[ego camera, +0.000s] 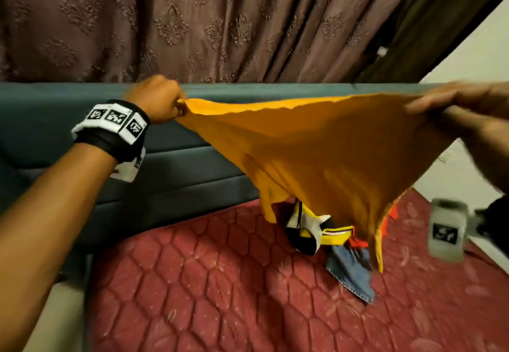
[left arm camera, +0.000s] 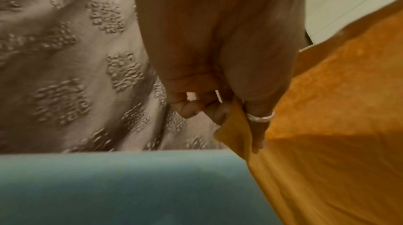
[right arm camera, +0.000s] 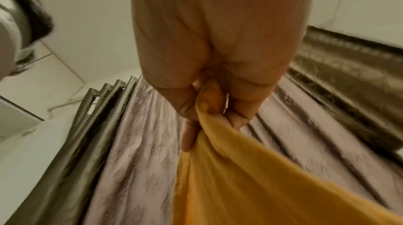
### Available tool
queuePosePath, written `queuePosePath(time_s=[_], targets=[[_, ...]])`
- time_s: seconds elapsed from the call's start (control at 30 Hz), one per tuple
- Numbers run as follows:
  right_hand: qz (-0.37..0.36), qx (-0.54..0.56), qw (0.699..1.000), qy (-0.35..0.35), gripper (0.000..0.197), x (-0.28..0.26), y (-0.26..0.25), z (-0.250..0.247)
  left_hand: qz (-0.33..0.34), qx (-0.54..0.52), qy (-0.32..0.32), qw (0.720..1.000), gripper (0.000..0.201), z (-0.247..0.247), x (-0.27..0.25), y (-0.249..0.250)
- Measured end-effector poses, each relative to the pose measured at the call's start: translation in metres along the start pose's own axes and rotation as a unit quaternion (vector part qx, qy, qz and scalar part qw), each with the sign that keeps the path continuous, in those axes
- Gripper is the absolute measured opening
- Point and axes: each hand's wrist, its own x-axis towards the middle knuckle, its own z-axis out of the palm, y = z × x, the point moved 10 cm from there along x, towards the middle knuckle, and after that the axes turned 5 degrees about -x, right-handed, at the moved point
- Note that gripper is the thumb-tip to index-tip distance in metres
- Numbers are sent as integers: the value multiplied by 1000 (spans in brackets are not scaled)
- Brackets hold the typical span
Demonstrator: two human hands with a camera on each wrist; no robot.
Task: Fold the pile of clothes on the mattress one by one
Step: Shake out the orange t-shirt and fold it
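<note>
Both our left hand (ego camera: 158, 101) and right hand (ego camera: 451, 101) pinch the yellow garment (ego camera: 316, 153) stretched above the mattress (ego camera: 220, 296), unfolded yet, with the remaining pile (ego camera: 330, 241) waiting beneath it, so we judge most folding remains.

A red quilted mattress (ego camera: 220, 296) carries a small clothes pile (ego camera: 330, 244).

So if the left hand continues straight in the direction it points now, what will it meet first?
Most likely the patterned curtain. The left hand, gripping the yellow garment, points over the teal headboard toward it; depth is unclear.
</note>
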Motion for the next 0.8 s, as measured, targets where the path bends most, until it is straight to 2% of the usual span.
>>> queuePosePath(time_s=[0.03, 0.07, 0.1, 0.17, 0.3, 0.43, 0.5, 0.57, 0.67, 0.73, 0.8], targets=[[20, -56, 998, -27, 34, -24, -11, 16, -15, -6, 0, 1000, 7, 13, -11, -18], [23, -62, 993, -98, 43, -13, -19, 40, -29, -12, -3, 999, 10, 29, -23, -37], [25, -67, 984, -162, 45, -35, -16, 79, -43, -18, -9, 999, 13, 47, -36, -56], [21, -57, 972, -228, 42, -81, 7, 139, -85, -34, -26, 996, 19, 91, -64, -96], [33, -42, 954, -294, 41, -188, 74, 263, -146, -57, -38, 987, 32, 190, -126, -157], [12, -38, 943, -330, 36, -312, 125, 400, -190, -61, -41, 979, 26, 274, -202, -196], [6, -24, 931, -365, 34, -371, 138, 475, -225, -43, -46, 972, 29, 315, -245, -219], [-37, -7, 925, -379, 27, -421, 135, 533, -290, -35, -57, 955, 34, 353, -294, -239], [-68, 10, 926, -370, 19, -461, 126, 569, -387, 6, -90, 918, 51, 392, -369, -259], [-69, 18, 924, -376, 22, -482, 120, 579, -383, 17, -104, 918, 51, 412, -412, -255], [-22, 8, 902, -431, 29, -503, 133, 579, -380, -17, -101, 919, 48, 421, -450, -236]])
